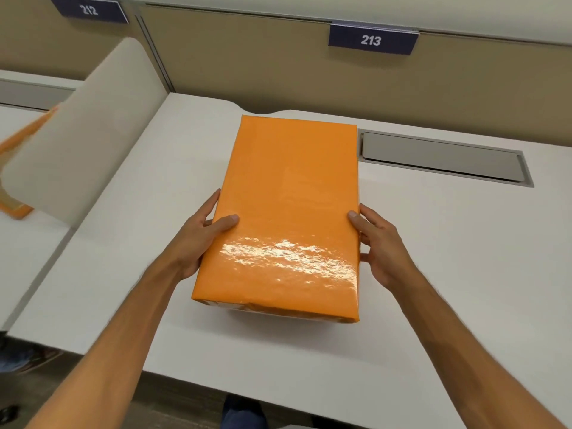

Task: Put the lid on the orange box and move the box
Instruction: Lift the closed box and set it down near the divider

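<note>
A glossy orange box (288,193) with its lid on lies lengthwise on the white desk (433,258), its near end toward me. My left hand (201,239) grips the box's left side, thumb on top of the lid and fingers down the side. On the opposite side my right hand (377,243) grips it the same way. The near end looks slightly raised off the desk, with a shadow under it.
A grey cable tray (442,157) is set into the desk right of the box. A pale curved divider (80,134) stands at the left, with another orange box (18,168) behind it. Beige partition panels with signs 212 and 213 (371,40) close the back.
</note>
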### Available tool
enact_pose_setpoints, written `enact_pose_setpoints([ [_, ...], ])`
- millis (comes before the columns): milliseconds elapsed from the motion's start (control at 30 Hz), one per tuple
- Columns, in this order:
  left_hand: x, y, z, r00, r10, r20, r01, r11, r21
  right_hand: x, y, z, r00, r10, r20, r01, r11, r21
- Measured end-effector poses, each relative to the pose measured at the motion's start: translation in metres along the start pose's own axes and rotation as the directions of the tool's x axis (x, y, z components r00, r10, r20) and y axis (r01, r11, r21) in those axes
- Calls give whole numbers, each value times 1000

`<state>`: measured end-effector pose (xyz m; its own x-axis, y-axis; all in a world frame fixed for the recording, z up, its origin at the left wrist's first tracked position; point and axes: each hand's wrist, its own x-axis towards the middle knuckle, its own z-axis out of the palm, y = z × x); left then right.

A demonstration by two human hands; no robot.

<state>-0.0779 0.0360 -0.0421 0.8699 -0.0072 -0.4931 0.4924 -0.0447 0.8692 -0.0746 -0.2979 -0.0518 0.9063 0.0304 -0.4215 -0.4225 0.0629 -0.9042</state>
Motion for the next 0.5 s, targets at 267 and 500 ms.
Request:
enact_pose_setpoints([
  [267, 57, 36, -116, 998, 48, 27, -49, 999, 13, 68, -23, 112, 998, -16, -53, 19, 999, 46],
  [500, 124, 73, -198, 999, 53, -4, -53, 998, 17, 136, -52, 196, 998, -22, -66, 26, 997, 67],
])
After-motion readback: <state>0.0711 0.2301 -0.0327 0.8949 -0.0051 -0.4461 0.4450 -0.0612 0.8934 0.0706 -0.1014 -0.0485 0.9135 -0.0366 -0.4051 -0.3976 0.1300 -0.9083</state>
